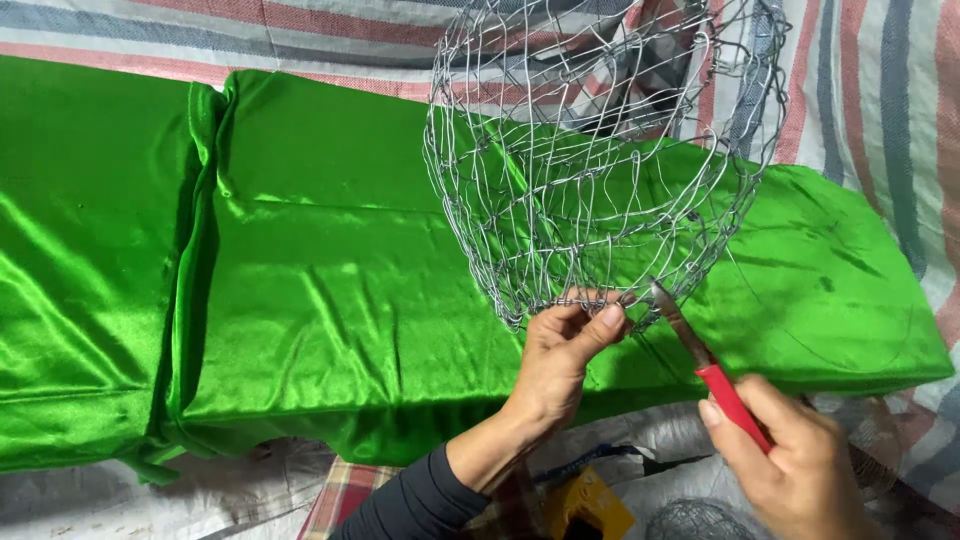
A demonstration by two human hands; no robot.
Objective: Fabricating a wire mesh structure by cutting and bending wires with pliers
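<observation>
**Pliers at the rim of a wire basket**

Shiny green cloth (300, 300) is covering the bench. The left hand (560, 350) is pinching the lower rim of the wire mesh basket (600, 150) above it. The right hand (790, 470) is clenching red-handled pliers (700, 360), their tip touching that rim.

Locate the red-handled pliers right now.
Head view, lower right: red-handled pliers in the right hand, tip at the wire mesh basket rim beside the left hand.
</observation>
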